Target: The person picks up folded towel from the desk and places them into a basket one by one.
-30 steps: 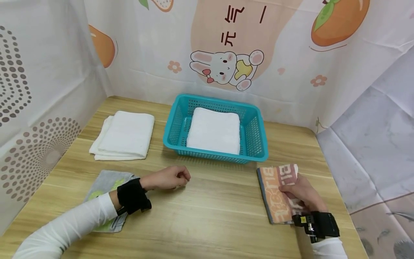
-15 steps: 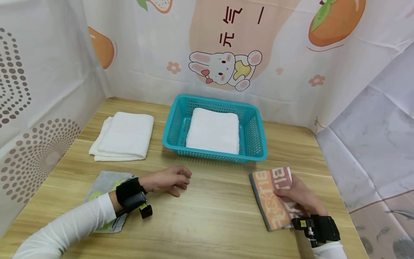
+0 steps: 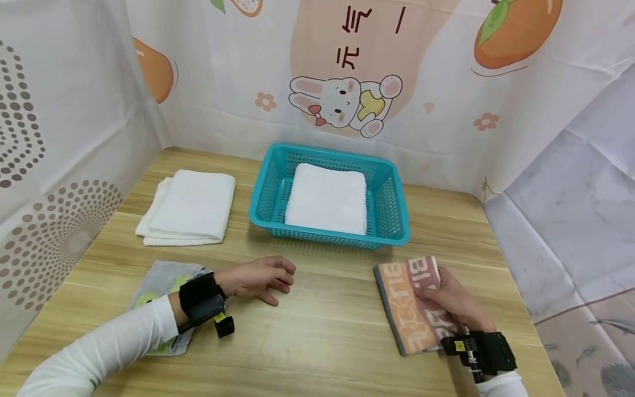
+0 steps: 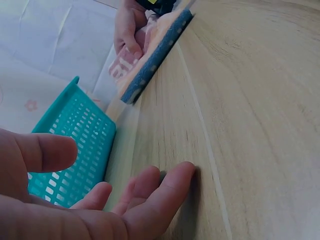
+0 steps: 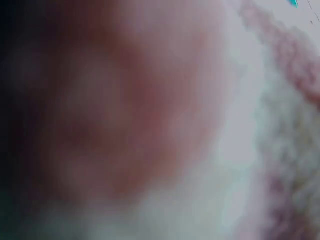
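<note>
The folded orange-and-pink patterned cloth towel with a blue-grey edge (image 3: 403,309) is pinched at its right side by the right hand (image 3: 458,300). Well apart leftward, the left hand (image 3: 260,278) is empty, fingers loosely spread, forearm slanting over the grey-and-green cloth towel (image 3: 161,278).
</note>
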Demonstrator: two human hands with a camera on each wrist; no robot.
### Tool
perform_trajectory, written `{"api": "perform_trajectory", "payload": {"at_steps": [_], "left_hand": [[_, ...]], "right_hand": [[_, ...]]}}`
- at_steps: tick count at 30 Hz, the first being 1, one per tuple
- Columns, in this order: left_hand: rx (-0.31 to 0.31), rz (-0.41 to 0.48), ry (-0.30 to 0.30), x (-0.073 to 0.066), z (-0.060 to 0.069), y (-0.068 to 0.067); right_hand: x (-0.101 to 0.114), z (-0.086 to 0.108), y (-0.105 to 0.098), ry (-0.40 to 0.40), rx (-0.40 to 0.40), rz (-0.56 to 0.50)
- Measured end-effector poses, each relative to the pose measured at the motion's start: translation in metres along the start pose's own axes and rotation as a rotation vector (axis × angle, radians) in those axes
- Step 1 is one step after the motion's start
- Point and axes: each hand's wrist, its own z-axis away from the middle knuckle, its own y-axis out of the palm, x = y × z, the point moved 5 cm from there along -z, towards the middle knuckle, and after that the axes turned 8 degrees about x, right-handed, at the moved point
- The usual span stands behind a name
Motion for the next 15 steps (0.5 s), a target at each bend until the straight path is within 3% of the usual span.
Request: {"api": "perform_trajectory", "payload": {"at_steps": [6, 15], "left_hand": [[-0.006, 0.006, -0.006, -0.0001, -0.0003, -0.0001], [-0.015, 0.002, -0.010, 0.0008, -0.0010, -0.0004]], "right_hand": [[-0.0017, -0.0007, 0.0010, 0.040, -0.058, 0.044], [0.0004, -0.0007, -0.0026, 0.023, -0.102, 0.078]]}}
